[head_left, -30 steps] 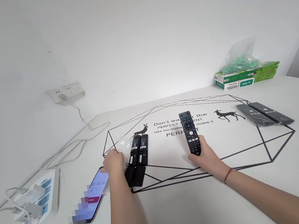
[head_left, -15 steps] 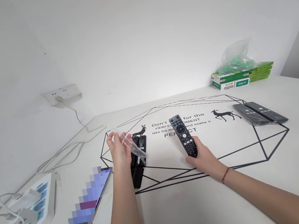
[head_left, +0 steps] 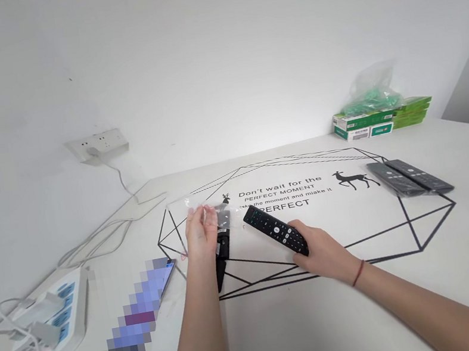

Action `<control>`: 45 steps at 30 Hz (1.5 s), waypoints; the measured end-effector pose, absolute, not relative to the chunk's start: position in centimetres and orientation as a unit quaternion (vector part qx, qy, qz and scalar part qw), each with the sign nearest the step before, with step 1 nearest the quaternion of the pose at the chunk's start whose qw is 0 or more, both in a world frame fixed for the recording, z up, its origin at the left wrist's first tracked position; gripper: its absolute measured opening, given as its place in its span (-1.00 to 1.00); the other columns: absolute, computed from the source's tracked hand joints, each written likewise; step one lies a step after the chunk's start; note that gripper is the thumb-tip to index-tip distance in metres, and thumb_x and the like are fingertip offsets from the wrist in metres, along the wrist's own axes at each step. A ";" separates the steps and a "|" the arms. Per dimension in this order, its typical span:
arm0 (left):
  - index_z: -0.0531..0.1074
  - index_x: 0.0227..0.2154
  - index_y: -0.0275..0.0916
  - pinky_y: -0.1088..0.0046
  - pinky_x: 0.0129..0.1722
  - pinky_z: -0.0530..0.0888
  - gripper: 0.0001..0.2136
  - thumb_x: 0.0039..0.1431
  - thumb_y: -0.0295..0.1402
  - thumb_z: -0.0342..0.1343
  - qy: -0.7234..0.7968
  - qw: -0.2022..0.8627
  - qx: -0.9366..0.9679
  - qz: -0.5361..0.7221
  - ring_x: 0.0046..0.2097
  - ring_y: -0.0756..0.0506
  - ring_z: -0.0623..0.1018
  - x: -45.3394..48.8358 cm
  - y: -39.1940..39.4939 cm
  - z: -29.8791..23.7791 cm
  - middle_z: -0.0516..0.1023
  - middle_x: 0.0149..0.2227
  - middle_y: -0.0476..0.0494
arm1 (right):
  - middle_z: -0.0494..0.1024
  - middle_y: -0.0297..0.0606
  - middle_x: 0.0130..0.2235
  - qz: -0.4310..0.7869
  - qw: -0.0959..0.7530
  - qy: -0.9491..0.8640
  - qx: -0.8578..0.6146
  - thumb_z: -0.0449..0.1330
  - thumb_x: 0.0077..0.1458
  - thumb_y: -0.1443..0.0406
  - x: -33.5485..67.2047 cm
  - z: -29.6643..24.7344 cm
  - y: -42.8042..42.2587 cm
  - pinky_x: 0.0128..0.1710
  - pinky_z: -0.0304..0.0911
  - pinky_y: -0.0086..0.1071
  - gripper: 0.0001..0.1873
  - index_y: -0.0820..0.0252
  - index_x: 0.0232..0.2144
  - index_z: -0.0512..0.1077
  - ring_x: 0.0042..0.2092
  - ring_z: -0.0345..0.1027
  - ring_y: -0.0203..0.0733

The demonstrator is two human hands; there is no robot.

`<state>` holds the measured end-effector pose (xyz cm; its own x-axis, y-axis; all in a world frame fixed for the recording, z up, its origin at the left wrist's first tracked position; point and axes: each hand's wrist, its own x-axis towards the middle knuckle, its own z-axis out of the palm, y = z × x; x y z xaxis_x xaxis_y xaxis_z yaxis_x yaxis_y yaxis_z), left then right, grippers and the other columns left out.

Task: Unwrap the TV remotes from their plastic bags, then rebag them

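My right hand is closed round the lower end of a black remote control, its button side up and its top end tilted to the left. A clear plastic bag is pinched in my left hand; its open side reaches close to the remote's top end, and I cannot tell whether they touch. Under and beside my left hand lie dark remote controls, partly hidden by the hand and the bag. Two more remote controls, wrapped in clear plastic, lie side by side on the right.
On the left are a phone with a blurred screen, a white power strip with plugs, and loose cables. Green and white boxes with a plastic bag on top stand at the back right by the wall.
The remote in my right hand has swung from nearly upright to slanting left, towards the bag. My left hand has moved slightly right and the bag now spreads out towards the remote.
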<state>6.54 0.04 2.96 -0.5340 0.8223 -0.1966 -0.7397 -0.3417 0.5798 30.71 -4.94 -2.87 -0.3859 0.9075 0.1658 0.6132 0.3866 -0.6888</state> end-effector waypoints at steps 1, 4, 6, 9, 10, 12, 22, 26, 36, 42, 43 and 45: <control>0.22 -0.21 -0.21 0.60 -0.31 0.53 -0.68 0.05 -0.72 0.02 0.320 0.474 0.067 0.817 -0.41 0.11 0.50 6.5 0.1 2.9 0.41 -0.36 -0.01 | 0.33 -0.41 -0.48 0.272 0.273 -0.786 -0.483 0.07 -0.17 0.42 30.7 -2.8 -5.0 -0.48 -0.02 -0.44 -0.60 0.10 -0.20 0.19 -0.47 0.18 -0.26; 0.20 -0.20 -0.18 0.60 -0.29 0.53 -0.69 0.07 -0.69 0.03 0.334 0.468 0.074 0.815 -0.44 0.12 0.49 6.4 0.1 2.8 0.40 -0.37 0.01 | 0.32 -0.42 -0.48 0.272 0.279 -0.788 -0.477 0.07 -0.18 0.42 30.7 -2.8 -5.1 -0.48 -0.02 -0.44 -0.61 0.10 -0.20 0.18 -0.48 0.16 -0.26; 0.20 -0.20 -0.17 0.60 -0.28 0.52 -0.70 0.09 -0.67 0.03 0.342 0.465 0.077 0.813 -0.44 0.13 0.48 6.4 0.1 2.8 0.40 -0.37 0.03 | 0.31 -0.42 -0.48 0.270 0.285 -0.791 -0.469 0.06 -0.18 0.43 30.7 -2.7 -5.2 -0.48 -0.03 -0.44 -0.60 0.10 -0.20 0.18 -0.48 0.15 -0.27; 0.20 -0.19 -0.18 0.62 -0.26 0.51 -0.71 0.10 -0.66 0.03 0.345 0.467 0.090 0.809 -0.44 0.14 0.48 6.6 0.1 2.8 0.40 -0.38 0.03 | 0.29 -0.43 -0.48 0.268 0.289 -0.796 -0.460 0.05 -0.19 0.44 30.6 -2.7 -5.4 -0.49 -0.05 -0.44 -0.60 0.10 -0.20 0.18 -0.49 0.12 -0.27; 0.20 -0.19 -0.18 0.63 -0.25 0.51 -0.71 0.11 -0.66 0.04 0.343 0.469 0.096 0.808 -0.43 0.14 0.49 6.8 0.1 2.8 0.40 -0.39 0.04 | 0.29 -0.43 -0.48 0.266 0.289 -0.797 -0.459 0.04 -0.18 0.43 30.6 -2.7 -5.4 -0.49 -0.05 -0.44 -0.60 0.10 -0.20 0.18 -0.49 0.12 -0.27; 0.21 -0.19 -0.18 0.62 -0.22 0.50 -0.71 0.11 -0.66 0.04 0.341 0.473 0.109 0.805 -0.43 0.14 0.49 7.1 0.0 2.9 0.41 -0.40 0.04 | 0.31 -0.42 -0.48 0.265 0.285 -0.798 -0.460 0.04 -0.17 0.43 30.6 -2.7 -5.5 -0.49 -0.05 -0.43 -0.59 0.09 -0.18 0.18 -0.48 0.13 -0.26; 0.28 -0.16 -0.17 0.43 -0.10 0.49 -0.70 0.07 -0.59 0.13 0.362 0.493 0.227 0.758 -0.26 0.03 0.56 8.7 -0.5 3.1 0.49 -0.29 -0.03 | 0.35 -0.40 -0.46 0.274 0.291 -0.789 -0.466 0.05 -0.18 0.43 30.5 -2.8 -5.3 -0.47 -0.01 -0.42 -0.56 0.11 -0.15 0.21 -0.46 0.18 -0.25; 0.28 -0.13 -0.14 0.32 -0.14 0.51 -0.67 0.05 -0.45 0.21 0.404 0.543 0.306 0.670 -0.12 -0.11 0.57 9.4 -0.9 2.9 0.51 -0.10 -0.17 | 0.35 -0.40 -0.45 0.284 0.306 -0.782 -0.464 0.06 -0.18 0.44 30.5 -2.8 -5.3 -0.47 0.02 -0.42 -0.54 0.11 -0.13 0.21 -0.46 0.18 -0.25; 0.39 -0.11 -0.27 0.33 -0.12 0.50 -0.65 0.01 -0.41 0.25 0.461 0.603 0.389 0.521 -0.20 -0.10 0.58 11.0 -1.3 1.7 0.57 -0.17 -0.26 | 0.40 -0.32 -0.28 0.408 0.388 -0.708 -0.426 0.18 -0.05 0.31 30.5 -3.0 -5.0 -0.37 0.21 -0.36 -0.39 0.09 0.05 0.05 -0.37 0.27 -0.25; 0.45 -0.31 -0.30 0.45 -0.22 0.51 -0.86 0.03 -0.42 0.22 0.466 0.596 0.331 0.564 -0.32 -0.02 0.57 10.3 -0.5 1.2 0.58 -0.26 -0.22 | 0.40 -0.26 -0.17 0.584 0.378 -0.653 -0.299 0.14 0.03 0.32 31.0 -1.9 -5.2 -0.39 0.27 -0.37 -0.47 0.04 0.04 0.06 -0.38 0.35 -0.31; 0.46 -0.33 -0.31 0.46 -0.23 0.51 -0.87 0.04 -0.41 0.22 0.465 0.597 0.330 0.564 -0.33 -0.02 0.57 10.4 -0.5 1.3 0.58 -0.27 -0.22 | 0.41 -0.25 -0.16 0.595 0.376 -0.649 -0.289 0.12 0.05 0.31 31.1 -1.9 -5.2 -0.36 0.29 -0.35 -0.50 0.05 0.04 0.07 -0.35 0.39 -0.28; 0.46 -0.32 -0.31 0.44 -0.21 0.51 -0.87 0.05 -0.40 0.21 0.462 0.602 0.341 0.555 -0.31 -0.03 0.57 10.6 -0.8 1.5 0.58 -0.27 -0.23 | 0.41 -0.23 -0.14 0.598 0.374 -0.650 -0.282 0.12 0.09 0.28 31.1 -2.0 -5.0 -0.33 0.30 -0.32 -0.51 0.05 0.05 0.05 -0.30 0.42 -0.25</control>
<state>10.64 -0.78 1.45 -0.0432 0.9830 -0.1786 -0.3526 0.1523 0.9233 31.07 -5.05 -1.97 -0.5609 0.8144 0.1491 -0.0812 0.1252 -0.9888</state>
